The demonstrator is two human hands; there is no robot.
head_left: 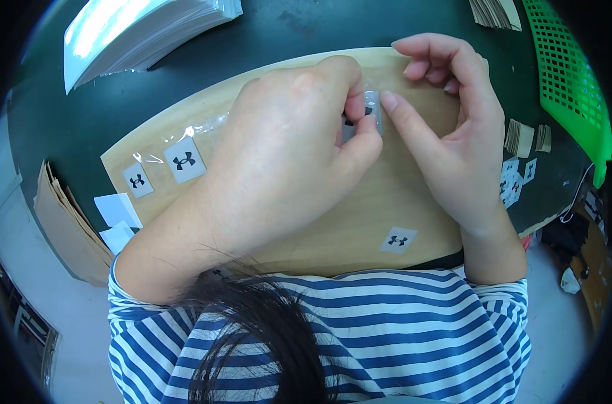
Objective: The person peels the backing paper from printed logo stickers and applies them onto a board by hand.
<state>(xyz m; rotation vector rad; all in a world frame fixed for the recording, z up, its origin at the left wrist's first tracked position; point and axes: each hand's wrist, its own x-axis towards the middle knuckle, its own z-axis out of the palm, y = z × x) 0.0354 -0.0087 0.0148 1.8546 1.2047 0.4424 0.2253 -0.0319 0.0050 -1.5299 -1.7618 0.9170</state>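
Observation:
A large brown paper sheet [306, 236] lies before me. At its far part my left hand [286, 141] is closed, thumb and forefinger pinched at a small white card with a black logo [375, 104]. The fingers cover much of this card. My right hand [454, 128] is open beside it, fingers curved and thumb apart, the thumb tip at the card's right edge. Two more logo cards, a larger one [185, 160] and a smaller one [138, 180], lie at the sheet's left end by shiny clear film [208, 126]. Another logo card [398, 240] lies near my body.
A thick stack of white sheets [151, 34] stands at the far left of the dark green table [292, 27]. A green perforated basket [572, 81] is at right, near small tan stacks [519, 139] and loose logo cards [511, 182]. Brown paper pieces [67, 222] hang at left.

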